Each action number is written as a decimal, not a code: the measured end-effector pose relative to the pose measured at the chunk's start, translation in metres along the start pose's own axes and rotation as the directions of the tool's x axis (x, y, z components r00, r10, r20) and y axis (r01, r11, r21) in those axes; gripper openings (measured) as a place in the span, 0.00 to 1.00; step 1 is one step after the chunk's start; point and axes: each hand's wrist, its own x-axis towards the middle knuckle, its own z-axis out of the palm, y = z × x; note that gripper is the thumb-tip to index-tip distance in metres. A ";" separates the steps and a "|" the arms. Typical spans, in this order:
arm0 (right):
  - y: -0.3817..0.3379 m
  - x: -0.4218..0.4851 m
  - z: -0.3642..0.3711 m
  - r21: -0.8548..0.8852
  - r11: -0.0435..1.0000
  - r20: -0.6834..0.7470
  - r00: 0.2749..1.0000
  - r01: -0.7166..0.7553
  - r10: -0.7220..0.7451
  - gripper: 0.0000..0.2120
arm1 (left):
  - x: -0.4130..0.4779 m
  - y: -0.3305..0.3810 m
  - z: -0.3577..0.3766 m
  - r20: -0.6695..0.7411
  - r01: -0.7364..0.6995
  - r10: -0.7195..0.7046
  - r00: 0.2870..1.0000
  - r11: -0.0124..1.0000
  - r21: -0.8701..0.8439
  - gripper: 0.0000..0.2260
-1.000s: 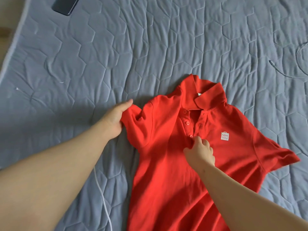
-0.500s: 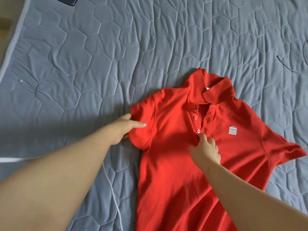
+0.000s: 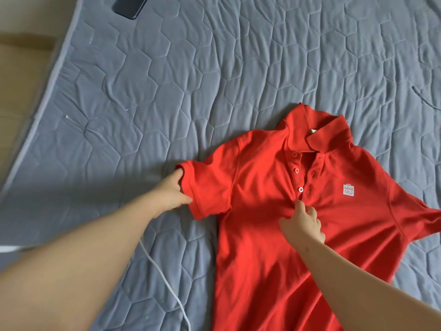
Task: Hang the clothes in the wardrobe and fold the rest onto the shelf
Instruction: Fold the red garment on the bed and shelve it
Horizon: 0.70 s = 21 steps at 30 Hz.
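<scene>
Lying flat on grey quilt [image 3: 214,68], red polo shirt [image 3: 274,259], left hand [image 3: 170,194] gripping its sleeve [image 3: 207,187], right hand [image 3: 301,223] pinching the placket [image 3: 299,177].

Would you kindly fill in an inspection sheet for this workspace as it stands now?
Surface: grey quilted bed cover, wrinkled.
Job's things: red polo shirt lying face up, collar away from the person, placket unbuttoned.
Clutter: dark phone near the cover's far left edge.
Hands: left hand grips the shirt's sleeve cuff; right hand pinches fabric just below the placket.
Cables: white cable running on the cover beneath the left forearm; thin dark cord at the far right.
Surroundings: tan floor left of the cover.
</scene>
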 end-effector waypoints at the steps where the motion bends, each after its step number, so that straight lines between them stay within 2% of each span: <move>1: 0.001 0.000 0.000 0.000 1.000 0.001 1.000 0.005 -0.005 0.27 | 0.003 -0.004 -0.001 -0.158 -0.006 0.008 0.987 1.000 0.015 0.26; 2: 0.003 -0.001 0.001 0.001 1.000 0.002 1.000 0.012 -0.012 0.28 | 0.005 -0.007 -0.002 -0.319 0.023 -0.016 0.947 1.000 0.018 0.24; 3: 0.004 -0.002 0.002 0.000 1.000 0.004 1.000 0.020 -0.020 0.28 | 0.006 -0.010 -0.001 -0.420 0.061 -0.052 0.906 0.998 0.008 0.22; 4: 0.007 -0.004 0.003 0.000 1.000 0.006 1.000 0.026 -0.026 0.28 | 0.004 -0.012 0.001 -0.453 0.092 -0.078 0.888 0.996 0.008 0.21; 7: 0.015 -0.016 0.009 0.024 1.000 0.043 0.999 0.015 -0.016 0.28 | -0.006 -0.015 0.016 -0.363 0.134 -0.069 0.929 0.979 0.156 0.20; 9: 0.025 -0.031 0.014 0.052 0.999 0.078 0.997 -0.003 -0.001 0.29 | -0.023 -0.016 0.031 -0.346 0.119 -0.036 0.937 0.968 0.222 0.16; 13: 0.051 -0.063 0.020 0.081 0.997 0.092 0.996 -0.014 0.006 0.29 | -0.063 -0.009 0.070 -0.405 0.027 0.071 0.912 0.972 0.231 0.06; 17: 0.086 -0.090 0.019 0.105 0.994 0.077 0.997 0.005 -0.013 0.25 | -0.104 -0.008 0.120 -0.345 -0.079 0.169 0.923 0.962 0.260 0.08; 21: 0.138 -0.114 0.027 0.171 0.985 0.065 0.997 0.018 -0.029 0.22 | -0.138 -0.038 0.167 -0.234 -0.101 0.160 0.959 0.964 0.245 0.06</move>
